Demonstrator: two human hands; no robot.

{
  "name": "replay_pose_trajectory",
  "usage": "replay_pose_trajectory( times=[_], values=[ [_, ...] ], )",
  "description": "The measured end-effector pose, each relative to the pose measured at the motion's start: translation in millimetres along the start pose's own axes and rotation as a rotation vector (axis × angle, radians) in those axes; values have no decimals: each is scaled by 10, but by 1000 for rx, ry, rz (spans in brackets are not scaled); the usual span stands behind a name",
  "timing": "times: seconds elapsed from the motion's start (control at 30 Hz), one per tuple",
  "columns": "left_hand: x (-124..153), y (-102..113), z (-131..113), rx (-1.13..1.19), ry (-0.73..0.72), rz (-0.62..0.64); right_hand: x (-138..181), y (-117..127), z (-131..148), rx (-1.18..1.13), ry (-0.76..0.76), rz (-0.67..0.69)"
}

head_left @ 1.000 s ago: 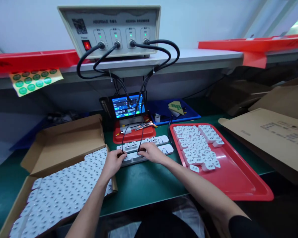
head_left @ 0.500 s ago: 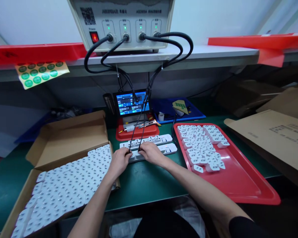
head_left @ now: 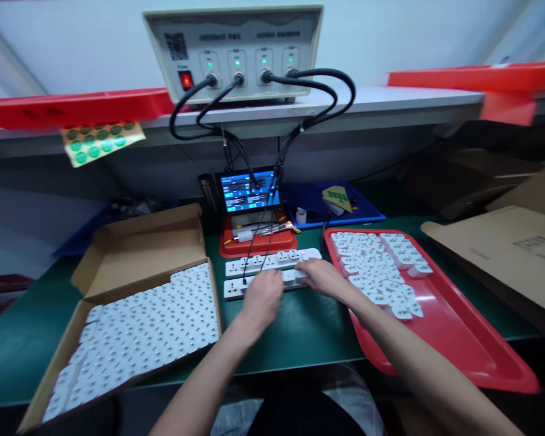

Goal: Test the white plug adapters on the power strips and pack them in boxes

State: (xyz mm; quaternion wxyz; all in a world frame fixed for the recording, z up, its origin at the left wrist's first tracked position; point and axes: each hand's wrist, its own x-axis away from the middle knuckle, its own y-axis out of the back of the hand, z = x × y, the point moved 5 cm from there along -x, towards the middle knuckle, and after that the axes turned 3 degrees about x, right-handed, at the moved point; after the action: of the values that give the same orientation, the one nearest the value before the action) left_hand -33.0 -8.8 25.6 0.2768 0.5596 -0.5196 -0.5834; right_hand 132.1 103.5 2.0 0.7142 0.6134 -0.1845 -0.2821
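Note:
Two white power strips lie side by side on the green mat, a rear strip (head_left: 272,261) and a front strip (head_left: 234,288). Thin black test leads run down to them. My left hand (head_left: 263,298) sits on the middle of the front strip, fingers curled down over it. My right hand (head_left: 323,277) is at the strip's right end, fingertips pressed together on a white part there. What lies under either hand's fingertips is hidden. A red tray (head_left: 440,339) with several white plug adapters (head_left: 381,269) is just right of my right hand.
An open cardboard box (head_left: 136,242) of white adapters stands at the left. A beige tester (head_left: 234,51) on the shelf feeds black cables down to a small lit screen (head_left: 249,191) above a small red tray (head_left: 258,243). Also here: a blue tray (head_left: 367,213), flat cardboard (head_left: 504,248) and a sticker sheet (head_left: 100,140).
Both hands have slid right along the front strip, leaving its left end uncovered. My right hand now reaches the strip's right end, close to the red tray.

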Motion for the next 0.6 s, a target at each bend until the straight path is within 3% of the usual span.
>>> replay_pose_trajectory(
  times=[0.07,0.13,0.27,0.33,0.43,0.53,0.6],
  values=[
    [-178,-219,-187,-28,-2,160,43,-81,-51,-17,-2,-16],
    [-310,-353,-224,-22,43,253,77,-26,-74,-89,1,-133],
    [-327,-288,-160,28,95,277,185,392,-113,-349,-107,-376],
    [-227,-85,-144,179,104,143,233,593,-58,-524,-199,-439],
    [58,294,9,643,222,-180,222,763,260,-572,-225,-540],
    [473,514,416,1136,503,-403,11,710,870,-529,11,-529],
    [769,621,788,1272,684,-475,-235,560,1328,-549,185,-427]
  ],
)
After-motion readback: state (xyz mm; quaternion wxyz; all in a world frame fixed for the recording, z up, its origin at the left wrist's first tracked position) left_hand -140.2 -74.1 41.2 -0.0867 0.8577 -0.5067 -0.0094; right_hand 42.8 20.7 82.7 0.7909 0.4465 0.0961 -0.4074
